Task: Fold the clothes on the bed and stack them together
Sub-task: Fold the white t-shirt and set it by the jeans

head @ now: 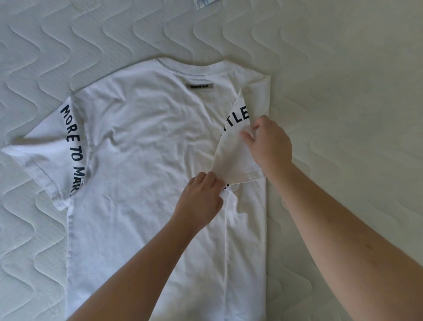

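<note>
Lying flat on the pale quilted mattress (pixel 343 68), the white cotton T-shirt with black lettering (pixel 142 142) has its right side folded inward; the left hand (pixel 201 201) pinches the sleeve hem; the right hand (pixel 267 144) grips the turned-over sleeve.

The white T-shirt (pixel 146 160) runs off the bottom edge of the frame, so its hem isn't visible, & the lettering on the folded-in right sleeve (pixel 235 137) is partly covered by the fold & the right hand (pixel 269 146), w/ only "TLE" plus a bit of another letter showing. The left sleeve (pixel 45 158) text at left of frame reads "MORE TO MAK" then curls under the cuff, and the small dark label (pixel 199 86) below the collar is too blurry to read for sure. At top edge, slightly right of center, a pale blue-white scrap (pixel 206 3) is cut off, can't tell what it is; both forearms leave the frame at bottom.
</note>
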